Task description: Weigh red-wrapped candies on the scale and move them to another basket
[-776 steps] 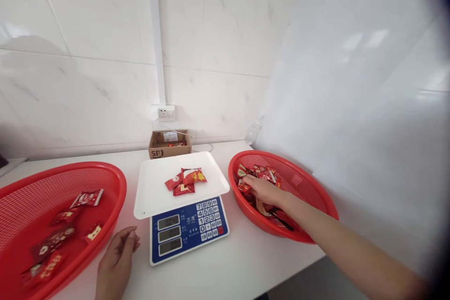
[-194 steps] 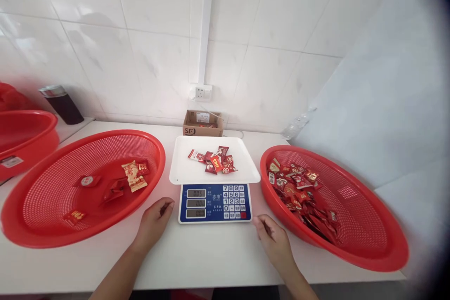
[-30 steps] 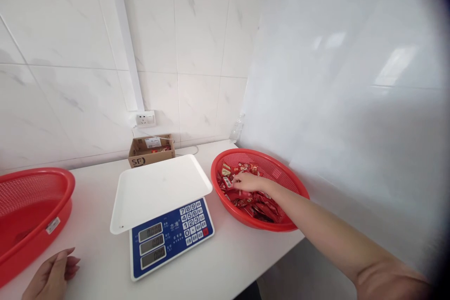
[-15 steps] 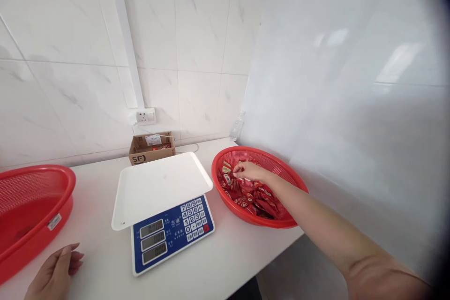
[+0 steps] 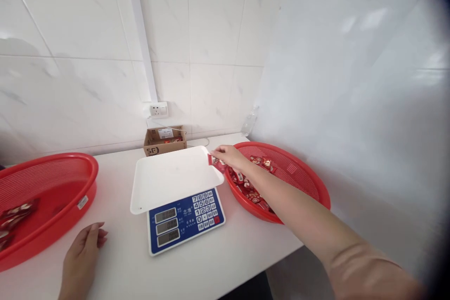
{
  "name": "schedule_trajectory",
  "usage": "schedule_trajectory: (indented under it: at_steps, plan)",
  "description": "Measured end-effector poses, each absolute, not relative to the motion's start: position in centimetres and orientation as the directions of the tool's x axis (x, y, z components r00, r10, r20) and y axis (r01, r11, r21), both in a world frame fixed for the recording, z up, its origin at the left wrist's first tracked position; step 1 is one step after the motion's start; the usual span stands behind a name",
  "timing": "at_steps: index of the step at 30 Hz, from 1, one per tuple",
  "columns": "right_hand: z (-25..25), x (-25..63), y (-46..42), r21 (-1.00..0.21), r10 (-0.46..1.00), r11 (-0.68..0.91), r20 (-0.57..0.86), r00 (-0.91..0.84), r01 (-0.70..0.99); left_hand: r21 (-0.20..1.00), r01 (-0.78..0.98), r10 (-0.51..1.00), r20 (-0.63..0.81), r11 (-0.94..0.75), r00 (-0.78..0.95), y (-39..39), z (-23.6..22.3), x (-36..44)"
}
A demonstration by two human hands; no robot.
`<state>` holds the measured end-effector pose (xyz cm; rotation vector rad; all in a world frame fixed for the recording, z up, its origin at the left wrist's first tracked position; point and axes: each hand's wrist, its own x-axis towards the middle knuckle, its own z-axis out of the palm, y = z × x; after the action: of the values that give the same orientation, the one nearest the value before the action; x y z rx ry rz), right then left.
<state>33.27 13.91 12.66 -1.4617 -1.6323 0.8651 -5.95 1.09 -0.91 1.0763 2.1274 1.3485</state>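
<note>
My right hand (image 5: 229, 155) pinches a small red snack packet (image 5: 218, 163) above the right edge of the scale's white tray (image 5: 176, 176). Just to its right is a red plastic basket (image 5: 316, 187) with many red packets (image 5: 251, 193) inside. Below the tray, the scale's blue panel (image 5: 188, 220) shows its keypad and three small displays. My left hand (image 5: 84, 253) hangs over the table between the scale and the left basket, fingers loosely curled; I see nothing in it.
A second red basket (image 5: 89, 187) on the left holds a few packets (image 5: 14, 215). Behind the scale stands a small cardboard box (image 5: 165, 147) against the tiled wall, below a socket (image 5: 159, 110). A clear plastic bottle (image 5: 249, 122) is in the back corner.
My right hand has come up out of the right basket and moved left to the tray, carrying a red packet. The view has turned a little left.
</note>
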Motion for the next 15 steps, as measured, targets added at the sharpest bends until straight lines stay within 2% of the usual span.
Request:
schedule_trajectory:
  at_steps: [2,6,15]
  plan:
    - [12.6,29.9,14.4,-0.827,0.981,0.19,0.136,-0.14,0.529,0.917,0.335,0.8,0.03,0.217,-0.599,0.8,-0.2,-5.6]
    - [11.8,25.6,15.0,-0.648,0.958,0.286,0.184,-0.22,0.706,0.92,0.324,0.799,0.02,0.22,-0.601,0.5,0.6,-4.8]
    - [11.0,25.3,15.3,-0.562,0.975,0.223,0.138,-0.175,0.797,0.915,0.319,0.807,-0.012,0.248,-0.591,0.2,1.4,-4.4]
